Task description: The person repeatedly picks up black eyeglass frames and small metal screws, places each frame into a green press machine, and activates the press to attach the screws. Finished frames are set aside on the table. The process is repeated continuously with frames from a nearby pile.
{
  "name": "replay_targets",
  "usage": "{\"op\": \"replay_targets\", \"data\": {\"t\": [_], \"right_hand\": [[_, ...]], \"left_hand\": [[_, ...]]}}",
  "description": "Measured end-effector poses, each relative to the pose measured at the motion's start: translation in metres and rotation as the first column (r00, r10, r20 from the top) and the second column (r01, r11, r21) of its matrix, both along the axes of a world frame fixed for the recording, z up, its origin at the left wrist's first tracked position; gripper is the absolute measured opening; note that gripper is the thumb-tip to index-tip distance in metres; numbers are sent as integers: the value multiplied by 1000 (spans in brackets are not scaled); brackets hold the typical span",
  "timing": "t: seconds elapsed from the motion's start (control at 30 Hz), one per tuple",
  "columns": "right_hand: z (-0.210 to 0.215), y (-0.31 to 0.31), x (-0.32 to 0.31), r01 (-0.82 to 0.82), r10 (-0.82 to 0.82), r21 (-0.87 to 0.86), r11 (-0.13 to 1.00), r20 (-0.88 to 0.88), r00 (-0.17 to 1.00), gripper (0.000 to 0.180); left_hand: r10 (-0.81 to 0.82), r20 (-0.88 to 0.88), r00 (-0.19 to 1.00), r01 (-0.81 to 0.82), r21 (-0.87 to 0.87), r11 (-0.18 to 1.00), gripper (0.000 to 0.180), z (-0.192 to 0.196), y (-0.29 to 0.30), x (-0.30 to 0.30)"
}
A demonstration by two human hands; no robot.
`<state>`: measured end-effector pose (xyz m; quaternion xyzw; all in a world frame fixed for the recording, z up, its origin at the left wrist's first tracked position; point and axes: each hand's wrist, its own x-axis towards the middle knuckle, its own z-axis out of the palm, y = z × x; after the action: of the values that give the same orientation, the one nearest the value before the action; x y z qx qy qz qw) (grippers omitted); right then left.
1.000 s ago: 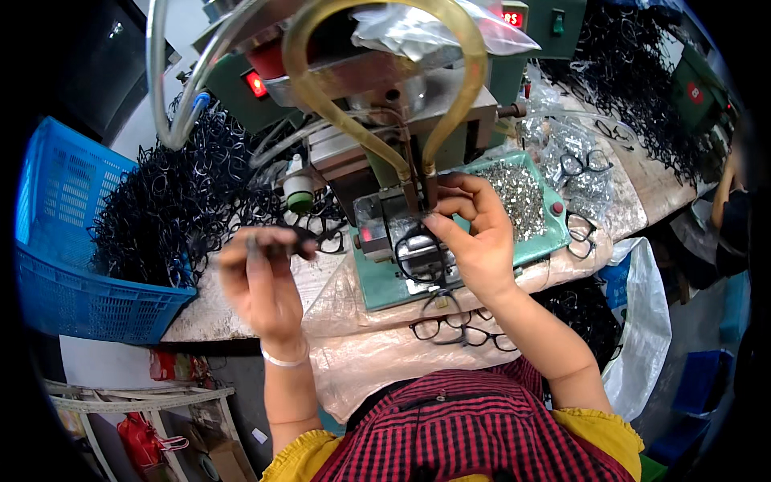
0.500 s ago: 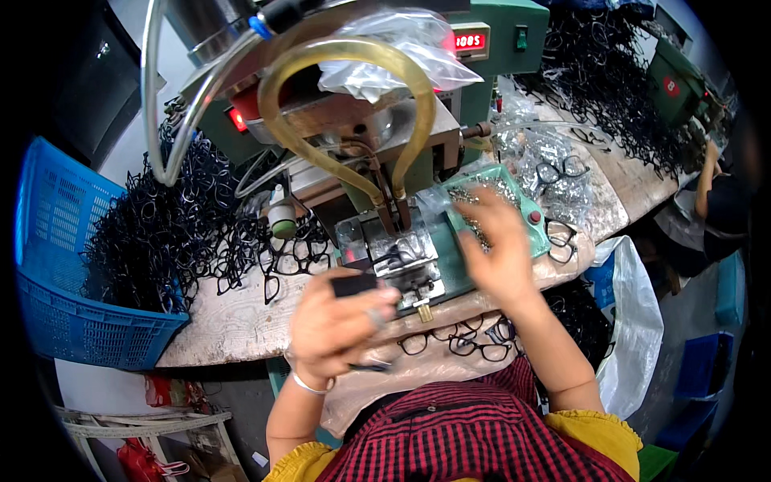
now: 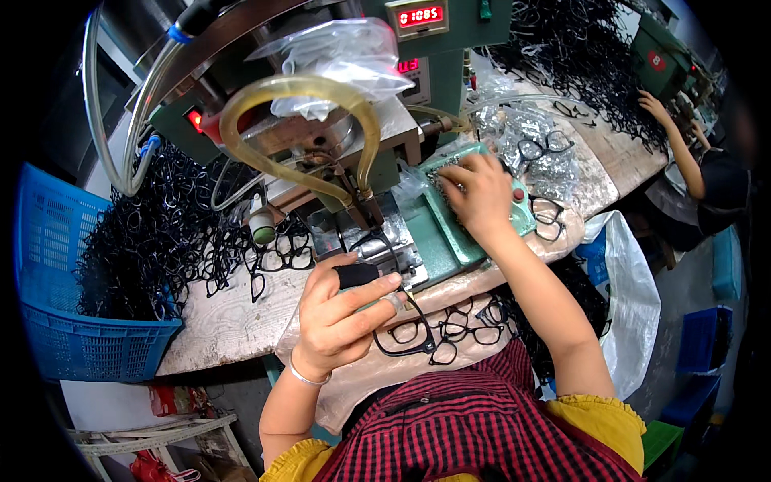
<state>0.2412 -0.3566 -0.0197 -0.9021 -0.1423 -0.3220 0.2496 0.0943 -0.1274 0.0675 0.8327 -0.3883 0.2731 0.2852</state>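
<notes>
Since half a second back: left hand point(image 3: 341, 317) lifted off the bench edge, fingers curled shut on a black eyeglass frame point(image 3: 405, 337) that hangs below the knuckles, long axis roughly left-right, just short of the machine fixture point(image 3: 377, 245) lying up and slightly right. Right hand point(image 3: 482, 197) shifted onto the green tray point(image 3: 450, 233) of small metal parts, fingers bent down into them, closure cannot be told. Blue basket point(image 3: 56, 321) at far left heaped with black frames point(image 3: 152, 241); left hand the nearer to the fixture.
</notes>
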Motion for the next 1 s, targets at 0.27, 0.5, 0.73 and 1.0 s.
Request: {"op": "replay_targets", "data": {"t": [0.27, 0.5, 0.73, 1.0], "right_hand": [[1, -8, -22, -25, 25, 89, 996, -7, 1000, 15], [-16, -9, -13, -104, 331, 853, 512, -84, 940, 15], [8, 1, -29, -87, 302, 695, 714, -192, 934, 14], [-4, -66, -86, 51, 63, 504, 862, -206, 977, 14]], "left_hand": [[409, -2, 912, -409, 42, 912, 26, -32, 32, -69], [365, -743, 560, -817, -568, 98, 19, -83, 155, -37], [884, -150, 444, -859, 208, 467, 8, -68, 148, 25], [890, -443, 110, -845, 429, 318, 21, -135, 168, 27]]}}
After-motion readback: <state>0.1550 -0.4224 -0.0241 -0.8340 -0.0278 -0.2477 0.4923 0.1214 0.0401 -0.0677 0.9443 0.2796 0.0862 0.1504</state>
